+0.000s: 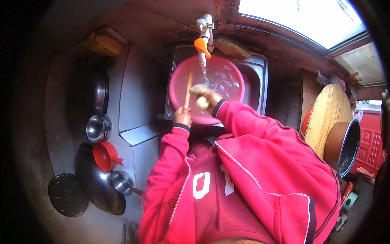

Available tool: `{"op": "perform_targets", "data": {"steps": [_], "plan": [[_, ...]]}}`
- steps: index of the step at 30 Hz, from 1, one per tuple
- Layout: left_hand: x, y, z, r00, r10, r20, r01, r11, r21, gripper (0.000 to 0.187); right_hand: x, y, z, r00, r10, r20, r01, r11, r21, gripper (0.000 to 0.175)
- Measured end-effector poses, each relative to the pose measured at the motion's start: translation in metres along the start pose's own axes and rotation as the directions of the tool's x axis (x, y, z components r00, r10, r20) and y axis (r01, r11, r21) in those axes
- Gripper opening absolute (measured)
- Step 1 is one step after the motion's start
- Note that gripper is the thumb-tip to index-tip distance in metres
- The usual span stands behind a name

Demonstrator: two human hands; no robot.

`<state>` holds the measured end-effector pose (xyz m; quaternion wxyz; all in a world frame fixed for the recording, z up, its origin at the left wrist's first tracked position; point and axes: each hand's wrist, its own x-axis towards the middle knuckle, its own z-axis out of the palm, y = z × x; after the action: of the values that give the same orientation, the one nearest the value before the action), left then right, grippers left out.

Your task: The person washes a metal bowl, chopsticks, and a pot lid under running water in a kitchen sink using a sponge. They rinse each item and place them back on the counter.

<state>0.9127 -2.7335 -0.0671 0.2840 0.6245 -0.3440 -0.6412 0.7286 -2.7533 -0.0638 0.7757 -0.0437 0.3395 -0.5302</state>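
Observation:
My left hand (pixel 183 116) grips the near end of a long wooden stick or handle (pixel 189 87), which slants over the pink plastic basin (pixel 240 88). In my right hand (pixel 214 97) is a pale scrubbing pad or brush (pixel 202 103); motion blur hides its exact kind. The pad is close beside the stick, and I cannot tell whether they touch. Water runs into the basin from a tap with an orange lever (pixel 202 48). Beneath the basin is a stainless steel sink (pixel 264 82).
Metal bowls (pixel 97 128), a red plastic ladle (pixel 104 157), a small saucepan (pixel 122 182) and a dark wok (pixel 102 190) rest on the left tiled counter. At right stand a round wooden board (pixel 330 116) and a large pot (pixel 334 146). A window (pixel 298 18) is above.

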Motion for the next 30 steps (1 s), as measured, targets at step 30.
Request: {"op": "perform_targets", "data": {"steps": [30], "plan": [[-0.084,0.050,0.041,0.902,-0.121,0.414,0.126,0.992,0.016,0.027,0.046,-0.038,-0.027,0.855,-0.183,-0.485,0.100,0.976,-0.193,0.011]]}}
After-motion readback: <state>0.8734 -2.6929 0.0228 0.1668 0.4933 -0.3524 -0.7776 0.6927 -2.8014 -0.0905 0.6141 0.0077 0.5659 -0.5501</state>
